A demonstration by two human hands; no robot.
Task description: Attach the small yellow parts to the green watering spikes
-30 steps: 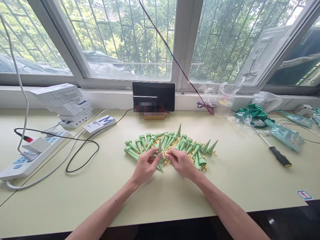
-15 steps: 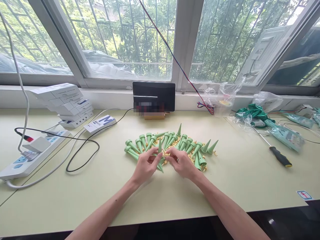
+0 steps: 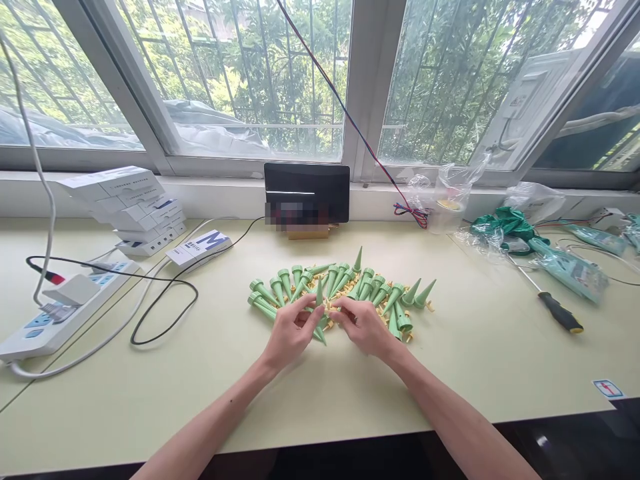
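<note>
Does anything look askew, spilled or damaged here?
The stack of white boxes looks askew: upper boxes jut out leftward beyond the lower ones. Small yellow parts lie scattered loosely among the green plastic spikes, rather untidily. No liquid spill or clear damage shows.

The green cone-shaped plastic spikes (image 3: pixel 332 279) look smooth and matt, the pale-yellow flat tabletop (image 3: pixel 480 340) smooth, the black rectangular screen (image 3: pixel 307 181) glossy.

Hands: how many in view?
2: the left hand, mid-picture, holds a green plastic spike tip-up; the right hand is just right of it, at a small yellow piece. No others show.
</note>
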